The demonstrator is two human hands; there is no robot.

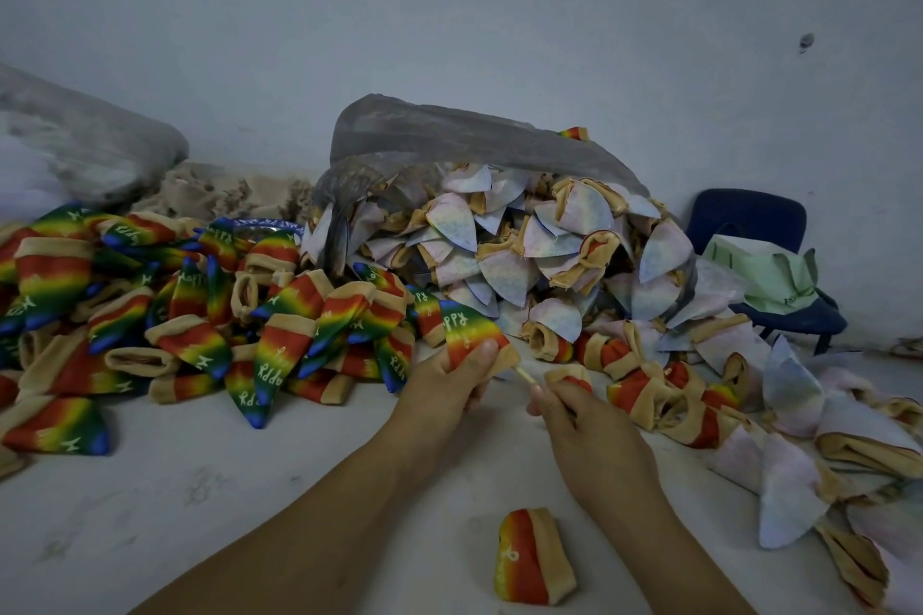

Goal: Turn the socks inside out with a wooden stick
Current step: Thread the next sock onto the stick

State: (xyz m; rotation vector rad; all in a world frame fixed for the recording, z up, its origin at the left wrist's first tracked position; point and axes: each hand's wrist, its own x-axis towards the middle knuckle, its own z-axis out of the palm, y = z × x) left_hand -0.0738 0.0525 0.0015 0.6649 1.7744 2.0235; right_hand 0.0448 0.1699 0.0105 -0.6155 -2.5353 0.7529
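1. Lone rainbow sock [534,557] lies nearest, on white floor [249,489], between the two forearms; tan cuff to the right, red-yellow part to the left. Count: one.
2. Head view, two bare hands, both in use.
3. Left hand [452,380]: fingers curled round one held rainbow sock [474,332] at its red end by the tan cuff; blue toe points up-left, "happy" lettering visible.
4. Right hand [584,425]: fingertips pinch one wooden stick [527,376]. Stick is thin and pale, and runs up-left from those fingers to the held sock's cuff. Only a short stretch shows between the hands; how far inside it goes, cannot tell.
5. Rainbow sock pile [175,315] to the left of the hands, colours outward, tan cuffs. Too many overlapping to count exactly, well over twenty.
6. Pale sock heap [524,255] centre-right, whitish side out, tan cuffs, spilling from one clear plastic bag [449,130] onto the floor and trailing to the lower right. Also past counting.
7. Several half-rolled socks [649,390] with red showing at the cuff, just right of the right hand.
8. One blue chair [749,215] far right, with one pale green bag [769,275] on its seat.
9. One second grey plastic bag [85,145] far left; a beige fabric heap [225,192] beside it.
10. White wall [449,15] behind, two dark marks on it.
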